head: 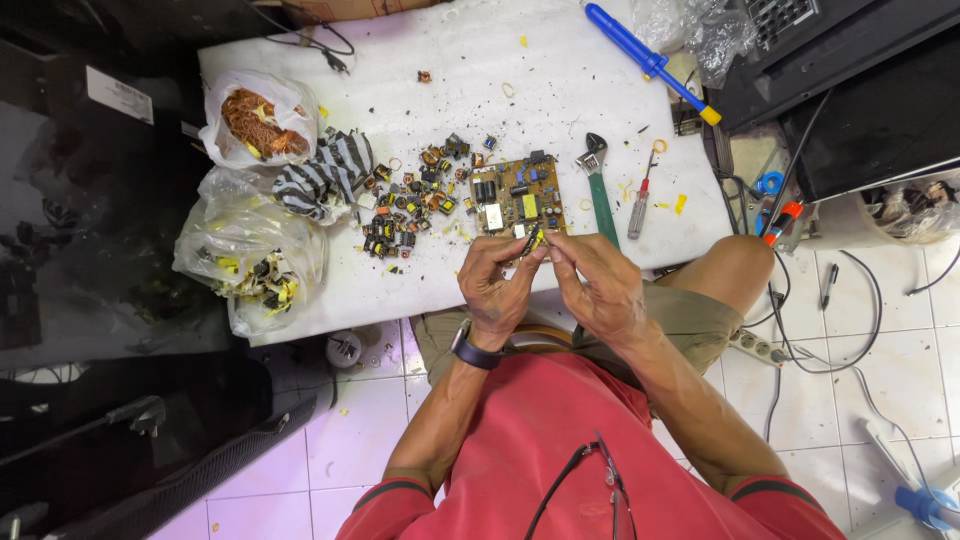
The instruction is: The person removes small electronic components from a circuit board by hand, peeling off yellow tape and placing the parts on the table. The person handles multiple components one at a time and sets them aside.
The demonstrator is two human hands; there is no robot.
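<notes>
Hands, left (492,283) and right (598,285), pinch what seems a small yellow-black component (535,240), long axis tilted toward the circuit board (518,196).

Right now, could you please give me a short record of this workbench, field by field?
Left hand: left hand pinches a small yellow-and-black component with the fingers
Right hand: right hand meets the same part from the other side
Board: brown circuit board lies flat just beyond the hands
Loose parts: pile of small components left of the board
Tools: green adjustable wrench and small screwdriver right of the board; blue-handled tool at the far edge
Bags: copper wire bag; bag of parts
Surface: white table
</notes>
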